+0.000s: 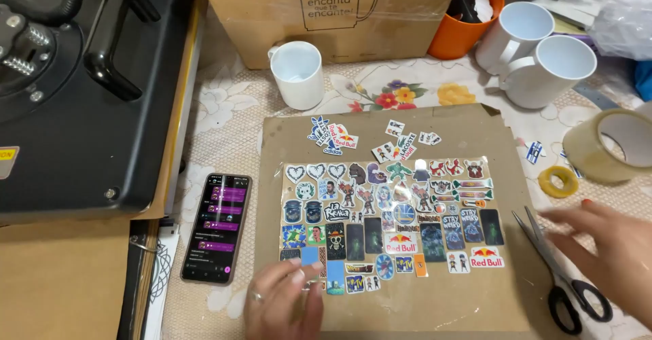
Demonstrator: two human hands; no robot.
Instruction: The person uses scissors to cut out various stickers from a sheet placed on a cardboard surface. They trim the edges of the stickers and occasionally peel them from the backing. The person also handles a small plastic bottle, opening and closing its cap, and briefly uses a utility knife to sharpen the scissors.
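Note:
A brown cardboard sheet (435,299) lies on the table with several small colourful cut-out stickers (390,207) laid in rows on it. My left hand (282,299) rests at the sheet's lower left, fingertips pressing on stickers at the bottom-left corner of the rows; a ring is on one finger. My right hand (608,245) hovers at the right edge, fingers spread, just above black-handled scissors (560,275) lying half on the sheet. It holds nothing.
A black heat press (81,88) fills the upper left. A phone (217,228) with a lit screen lies left of the sheet. Three white mugs (297,74) (519,31) (550,72), an orange cup (465,21), a cardboard box (326,14), a clear tape roll (608,146) and a small yellow tape roll (558,181) surround it.

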